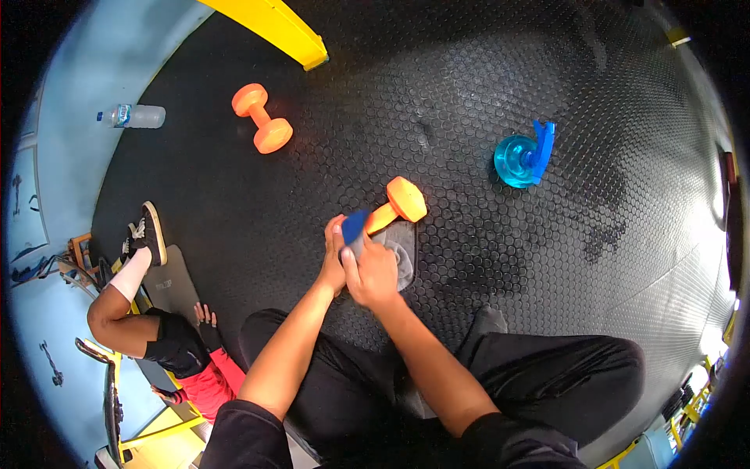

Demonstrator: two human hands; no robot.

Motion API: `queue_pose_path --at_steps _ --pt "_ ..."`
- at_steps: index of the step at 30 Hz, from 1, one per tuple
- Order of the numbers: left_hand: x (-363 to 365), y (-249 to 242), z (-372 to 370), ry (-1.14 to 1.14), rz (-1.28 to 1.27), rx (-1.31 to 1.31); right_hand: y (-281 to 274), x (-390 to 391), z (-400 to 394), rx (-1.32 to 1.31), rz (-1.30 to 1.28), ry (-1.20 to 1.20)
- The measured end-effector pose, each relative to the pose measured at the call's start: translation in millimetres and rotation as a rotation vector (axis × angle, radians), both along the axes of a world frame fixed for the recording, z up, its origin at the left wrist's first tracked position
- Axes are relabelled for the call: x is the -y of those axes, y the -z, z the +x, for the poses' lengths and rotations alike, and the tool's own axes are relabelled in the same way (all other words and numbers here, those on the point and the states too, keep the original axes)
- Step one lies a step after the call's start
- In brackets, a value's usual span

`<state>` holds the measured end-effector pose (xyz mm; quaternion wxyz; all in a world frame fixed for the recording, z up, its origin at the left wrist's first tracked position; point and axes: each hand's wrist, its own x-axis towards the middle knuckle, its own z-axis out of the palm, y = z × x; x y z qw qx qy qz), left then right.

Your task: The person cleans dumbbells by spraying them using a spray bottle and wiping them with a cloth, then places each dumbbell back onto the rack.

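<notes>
An orange dumbbell (pixel 406 199) is tilted in front of me. One of its heads and part of the handle show, and the other end is hidden behind my hands and a blue and grey cloth (pixel 355 227). My left hand (pixel 333 258) is closed at the cloth's left side, fingertips along its edge. From the right, my right hand (pixel 373 273) closes on the cloth's lower part, thumb pressed on it, close to the handle. Just beyond the right hand lies a dark grey object (pixel 402 254), partly covered and hard to identify.
A second orange dumbbell (pixel 262 117) lies on the black studded floor (pixel 437 102). A spray bottle (pixel 517 162) of blue liquid stands to the right. At left are a water bottle (pixel 141 116) and another person's leg (pixel 125 301). A yellow post (pixel 273 27) meets the floor ahead.
</notes>
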<state>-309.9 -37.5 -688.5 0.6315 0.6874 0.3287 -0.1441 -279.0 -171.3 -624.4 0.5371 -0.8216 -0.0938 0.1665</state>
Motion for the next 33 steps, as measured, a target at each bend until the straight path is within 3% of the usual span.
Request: queue_pose_path --at_steps 2,4,7,9,12,14,19,20,22,24,26,27,28,30,31,33 --pt "-2 16 -9 0.032 -0.038 0.128 -11 -6 32 -0.180 -0.195 -0.109" --pt "7 12 -13 0.028 0.007 0.094 -13 -16 48 -0.176 -0.311 -0.145" --pt "7 -4 -2 0.043 0.178 0.039 -15 -7 31 -0.156 -0.250 -0.093" --pt "8 -22 14 0.062 0.156 0.061 -11 8 6 -0.112 -0.018 0.060" --pt "10 -23 23 0.086 0.077 0.105 19 23 -22 -0.064 0.089 0.001" --pt "15 -37 35 0.002 0.104 -0.066 28 26 -36 -0.064 0.077 -0.016" --pt "14 -35 37 -0.028 0.074 -0.080 18 21 -33 -0.024 0.057 0.020" --pt "5 -21 32 0.085 0.196 -0.059 7 15 -20 -0.045 0.093 0.089" --pt "6 -28 27 0.134 0.197 -0.059 -5 -4 19 -0.080 0.094 0.110" --pt "1 -25 18 0.186 0.202 -0.058 0 -13 45 -0.242 -0.188 -0.083" --pt "-4 -11 20 0.159 0.296 -0.071 4 -10 39 -0.268 -0.207 -0.101" --pt "1 -16 18 0.301 0.489 -0.002 4 -6 22 -0.221 -0.105 -0.004" --pt "3 -23 29 0.307 0.488 0.007 3 -2 8 -0.173 -0.002 0.092" --pt "6 -36 41 0.050 0.030 -0.100 0 11 -11 -0.203 -0.004 0.085" --pt "14 -45 46 0.049 0.133 -0.112 10 16 -20 -0.146 0.045 0.060" --pt "13 -49 52 0.036 0.094 -0.194 22 25 -35 -0.047 0.088 0.014"
